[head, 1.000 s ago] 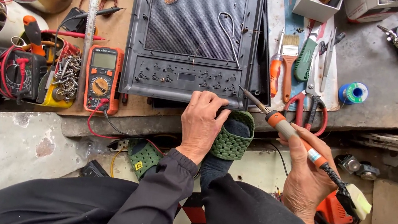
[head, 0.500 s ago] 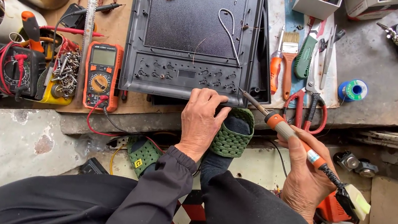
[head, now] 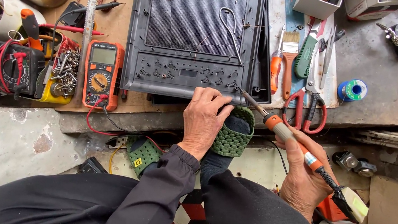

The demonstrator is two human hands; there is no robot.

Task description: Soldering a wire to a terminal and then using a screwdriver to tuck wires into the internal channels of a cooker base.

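Left to right: orange handheld multimeter (head: 101, 72) idle on the surface (head: 381, 73), well left of the work. Flat black plastic appliance casing (head: 195, 35) lies just ahead of both hands. Left hand (head: 204, 120) rests fingers curled on its near edge, gripping nothing. Right hand (head: 305, 175) closed around the orange-handled soldering iron (head: 287, 135); long axis runs up-left, tip at casing's near-right corner. Right hand is the working one.

panel (head: 195, 20): black, fine dotted mesh
soldering iron (head: 291, 137): orange grip, blue band, black cord end
sandal (head: 234, 134): green, woven pattern
multimeter (head: 102, 74): orange casing, grey screen
scissors (head: 305, 110): red handles
solder spool (head: 352, 90): blue
sleeve (head: 160, 183): black
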